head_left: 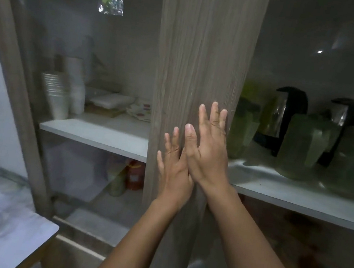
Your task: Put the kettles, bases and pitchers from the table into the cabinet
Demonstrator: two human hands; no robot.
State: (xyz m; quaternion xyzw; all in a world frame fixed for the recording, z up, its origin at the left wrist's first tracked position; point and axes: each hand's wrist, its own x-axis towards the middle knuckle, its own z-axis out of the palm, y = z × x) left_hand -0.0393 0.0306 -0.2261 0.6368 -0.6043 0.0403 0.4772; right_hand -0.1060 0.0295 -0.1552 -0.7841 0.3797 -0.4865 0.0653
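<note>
I face a cabinet with glass doors and a wooden centre frame. My left hand and my right hand are both flat, fingers spread, against that wooden frame, the right overlapping the left. Neither holds anything. Behind the right glass, on a white shelf, stand two black-handled kettles and green translucent pitchers. The glass blurs them.
Behind the left glass a shelf holds stacked paper cups, flat boxes and plates. An orange bottle stands on the lower level. A white table corner sits at the lower left.
</note>
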